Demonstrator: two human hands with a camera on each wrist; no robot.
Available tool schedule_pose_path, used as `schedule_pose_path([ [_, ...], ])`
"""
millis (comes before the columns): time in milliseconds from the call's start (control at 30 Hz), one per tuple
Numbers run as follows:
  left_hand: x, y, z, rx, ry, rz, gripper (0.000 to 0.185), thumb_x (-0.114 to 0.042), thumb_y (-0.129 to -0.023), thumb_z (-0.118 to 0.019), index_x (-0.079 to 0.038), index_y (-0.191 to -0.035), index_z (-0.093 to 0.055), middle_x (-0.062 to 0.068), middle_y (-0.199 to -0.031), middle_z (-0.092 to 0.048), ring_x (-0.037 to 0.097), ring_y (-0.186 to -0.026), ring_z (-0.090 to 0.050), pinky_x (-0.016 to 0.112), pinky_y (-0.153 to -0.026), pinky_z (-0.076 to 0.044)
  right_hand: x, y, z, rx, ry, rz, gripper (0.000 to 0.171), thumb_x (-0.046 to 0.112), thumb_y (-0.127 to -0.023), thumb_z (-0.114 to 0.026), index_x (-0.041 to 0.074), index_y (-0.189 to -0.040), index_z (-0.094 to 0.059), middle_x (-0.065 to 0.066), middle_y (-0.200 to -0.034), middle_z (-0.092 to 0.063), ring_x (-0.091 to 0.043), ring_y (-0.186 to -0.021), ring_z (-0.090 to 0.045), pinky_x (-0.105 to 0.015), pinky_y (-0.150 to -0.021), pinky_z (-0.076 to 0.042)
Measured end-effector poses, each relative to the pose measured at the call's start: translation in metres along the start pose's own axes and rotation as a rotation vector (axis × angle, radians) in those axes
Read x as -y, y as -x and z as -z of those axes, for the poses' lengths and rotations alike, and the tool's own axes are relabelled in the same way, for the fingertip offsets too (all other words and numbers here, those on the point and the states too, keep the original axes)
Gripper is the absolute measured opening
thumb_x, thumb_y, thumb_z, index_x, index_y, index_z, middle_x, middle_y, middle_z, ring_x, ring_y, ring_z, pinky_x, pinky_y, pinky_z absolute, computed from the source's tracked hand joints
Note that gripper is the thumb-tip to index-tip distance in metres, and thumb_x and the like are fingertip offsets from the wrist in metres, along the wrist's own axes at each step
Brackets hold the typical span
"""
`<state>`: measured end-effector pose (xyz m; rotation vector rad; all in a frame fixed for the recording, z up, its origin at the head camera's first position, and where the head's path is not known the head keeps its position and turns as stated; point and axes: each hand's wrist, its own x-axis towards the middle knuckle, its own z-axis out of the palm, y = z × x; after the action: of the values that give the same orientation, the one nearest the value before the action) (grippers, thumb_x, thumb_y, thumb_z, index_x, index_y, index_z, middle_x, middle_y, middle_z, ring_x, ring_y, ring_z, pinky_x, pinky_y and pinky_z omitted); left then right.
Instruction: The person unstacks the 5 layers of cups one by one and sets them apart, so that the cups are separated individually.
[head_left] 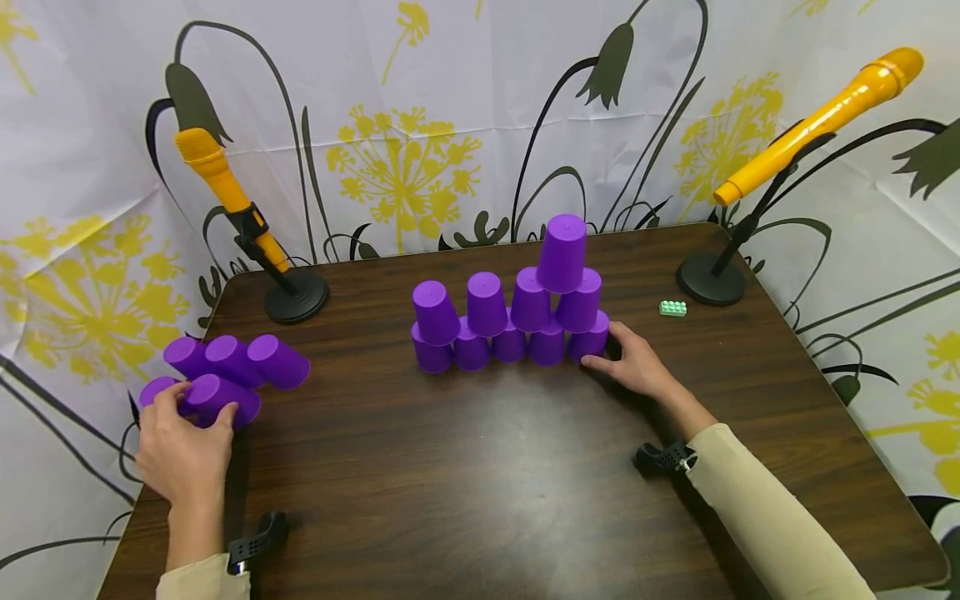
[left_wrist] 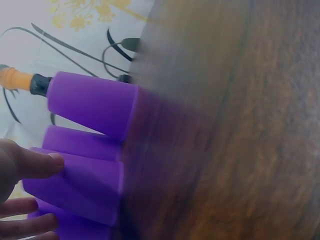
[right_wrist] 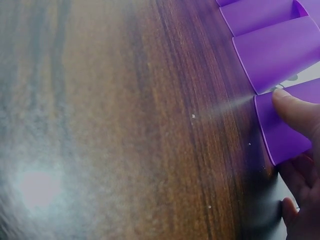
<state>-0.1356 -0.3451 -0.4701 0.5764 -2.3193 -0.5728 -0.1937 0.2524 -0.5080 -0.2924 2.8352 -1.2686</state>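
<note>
Purple cups (head_left: 510,321) stand upside down in a stacked wall near the middle of the dark wooden table (head_left: 480,467): five in the bottom row, four on the second, and one cup on top toward the right end. The right hand (head_left: 633,362) rests beside the bottom-right cup (head_left: 592,340), thumb and fingers curled against its wall. At the table's left edge a loose cluster of cups (head_left: 232,371) lies on its side (about five, as far as the head view shows); the left hand (head_left: 183,450) grips the nearest one (head_left: 217,400), fingers wrapped over it. No writing, brand or label can be read on any cup. A small green toy brick (head_left: 672,308) lies right of the wall. Two yellow microphones (head_left: 225,187) on black stands flank the table.
</note>
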Motion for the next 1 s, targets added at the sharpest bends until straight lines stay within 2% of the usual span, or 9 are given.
schedule_pose_path([
  [167, -0.013, -0.004, 0.012, -0.090, 0.004, -0.036, 0.056, -0.029, -0.075, -0.085, -0.010, -0.124, -0.063, 0.020, -0.112, -0.062, 0.041, -0.096, -0.060, 0.061, -0.074, -0.039, -0.001, 0.001, 0.000, -0.001, 0.002, 0.001, 0.066, 0.028, -0.084, -0.079, 0.003, -0.138, -0.050, -0.020, -0.133, -0.055, -0.037, -0.125, -0.050, -0.055, -0.104, -0.037],
  [300, -0.036, -0.007, 0.020, -0.180, 0.050, -0.116, 0.050, -0.037, -0.081, -0.078, -0.009, -0.121, -0.065, 0.020, -0.107, -0.062, 0.038, -0.095, -0.060, 0.055, -0.070, -0.040, -0.001, 0.001, 0.000, -0.004, 0.003, 0.003, 0.066, 0.028, -0.084, -0.079, 0.003, -0.138, -0.050, -0.020, -0.133, -0.055, -0.037, -0.126, -0.049, -0.055, -0.104, -0.036],
  [367, -0.051, -0.007, 0.024, -0.222, 0.100, -0.183, 0.045, -0.036, -0.083, -0.075, -0.009, -0.118, -0.067, 0.019, -0.104, -0.062, 0.036, -0.094, -0.060, 0.039, -0.072, -0.043, -0.001, 0.000, 0.000, -0.002, 0.002, 0.002, 0.066, 0.029, -0.084, -0.079, 0.003, -0.138, -0.050, -0.020, -0.133, -0.055, -0.037, -0.126, -0.049, -0.055, -0.104, -0.036],
  [467, -0.081, -0.006, 0.029, -0.249, 0.196, -0.275, 0.038, -0.031, -0.084, -0.072, -0.008, -0.114, -0.069, 0.018, -0.102, -0.063, 0.033, -0.092, -0.061, 0.015, -0.072, -0.039, -0.001, 0.000, 0.000, 0.005, 0.002, -0.002, 0.067, 0.030, -0.084, -0.079, 0.003, -0.138, -0.049, -0.020, -0.133, -0.055, -0.038, -0.126, -0.049, -0.056, -0.104, -0.036],
  [533, -0.103, -0.004, 0.029, -0.256, 0.287, -0.334, 0.033, -0.027, -0.084, -0.071, -0.007, -0.110, -0.070, 0.017, -0.100, -0.064, 0.032, -0.088, -0.061, 0.005, -0.073, -0.033, 0.000, 0.000, 0.001, 0.008, 0.001, -0.004, 0.068, 0.030, -0.084, -0.079, 0.003, -0.138, -0.049, -0.020, -0.134, -0.055, -0.038, -0.126, -0.049, -0.056, -0.105, -0.036],
  [567, -0.115, -0.002, 0.027, -0.258, 0.340, -0.364, 0.031, -0.024, -0.083, -0.072, -0.006, -0.108, -0.071, 0.017, -0.099, -0.065, 0.032, -0.087, -0.061, 0.005, -0.073, -0.035, 0.000, 0.000, 0.001, 0.009, 0.001, -0.004, 0.068, 0.030, -0.084, -0.079, 0.003, -0.139, -0.049, -0.020, -0.134, -0.055, -0.038, -0.127, -0.048, -0.056, -0.105, -0.036],
  [733, -0.168, 0.013, 0.011, -0.128, 0.548, -0.593, 0.028, -0.018, -0.084, -0.071, -0.002, -0.107, -0.070, 0.015, -0.100, -0.066, 0.032, -0.086, -0.061, 0.020, -0.074, -0.046, 0.000, 0.000, 0.002, 0.004, 0.000, 0.001, 0.067, 0.029, -0.084, -0.079, 0.002, -0.139, -0.049, -0.021, -0.134, -0.054, -0.038, -0.127, -0.048, -0.056, -0.105, -0.035],
  [900, -0.217, 0.033, -0.006, 0.047, 0.625, -0.795, 0.030, -0.017, -0.087, -0.067, -0.003, -0.114, -0.068, 0.014, -0.107, -0.064, 0.030, -0.094, -0.061, 0.038, -0.077, -0.050, 0.000, -0.001, 0.001, 0.004, 0.004, 0.002, 0.067, 0.029, -0.084, -0.079, 0.003, -0.139, -0.049, -0.021, -0.134, -0.054, -0.038, -0.127, -0.048, -0.056, -0.105, -0.035],
  [1000, -0.248, 0.046, -0.009, 0.157, 0.646, -0.871, 0.039, -0.017, -0.087, -0.068, -0.007, -0.124, -0.064, 0.013, -0.117, -0.062, 0.028, -0.104, -0.059, 0.041, -0.086, -0.048, 0.001, -0.001, 0.001, 0.006, 0.006, -0.001, 0.067, 0.029, -0.084, -0.079, 0.003, -0.139, -0.049, -0.020, -0.135, -0.054, -0.038, -0.127, -0.048, -0.056, -0.105, -0.035],
])
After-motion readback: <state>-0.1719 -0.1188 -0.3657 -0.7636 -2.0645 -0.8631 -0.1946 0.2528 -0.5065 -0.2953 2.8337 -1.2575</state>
